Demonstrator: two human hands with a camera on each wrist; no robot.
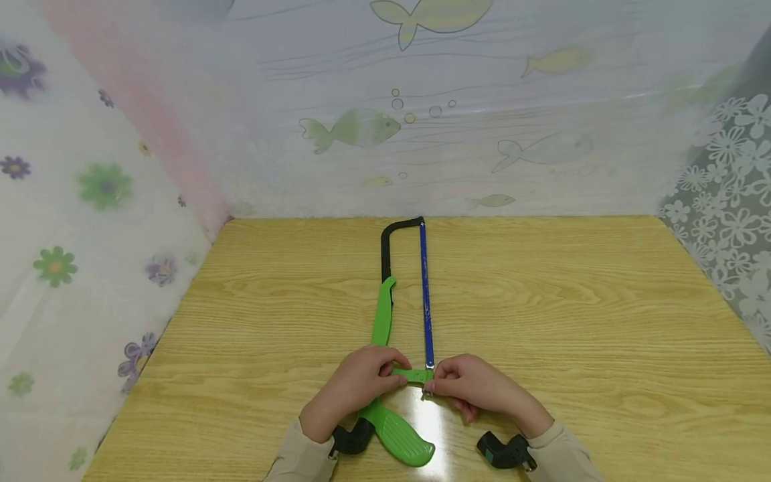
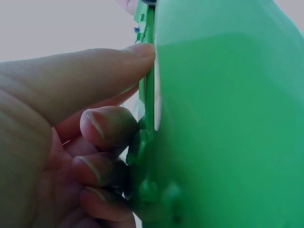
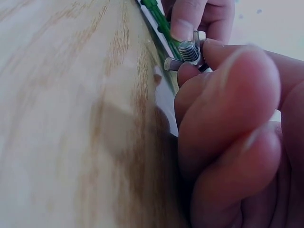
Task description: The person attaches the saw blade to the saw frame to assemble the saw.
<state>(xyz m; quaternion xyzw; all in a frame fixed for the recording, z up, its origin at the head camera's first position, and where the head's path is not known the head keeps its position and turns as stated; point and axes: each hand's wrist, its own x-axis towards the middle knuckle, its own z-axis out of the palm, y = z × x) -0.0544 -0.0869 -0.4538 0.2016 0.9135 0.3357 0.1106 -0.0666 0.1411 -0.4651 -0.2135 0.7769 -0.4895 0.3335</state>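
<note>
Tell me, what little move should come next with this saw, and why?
Probably a small turn of the wing nut with the right hand: that hand pinches it, the threaded bolt pokes out, and the left hand holds the green frame nearby. I can't tell whether the blue blade is taut, so which way is unclear.

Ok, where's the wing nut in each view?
Head: wing nut low, slightly right of centre, by the right hand's fingertips, below the blue blade.
Left wrist: can't make it out.
Right wrist: upper part, right of centre, pinched by fingers.
Shared landmark: green saw frame.
</note>
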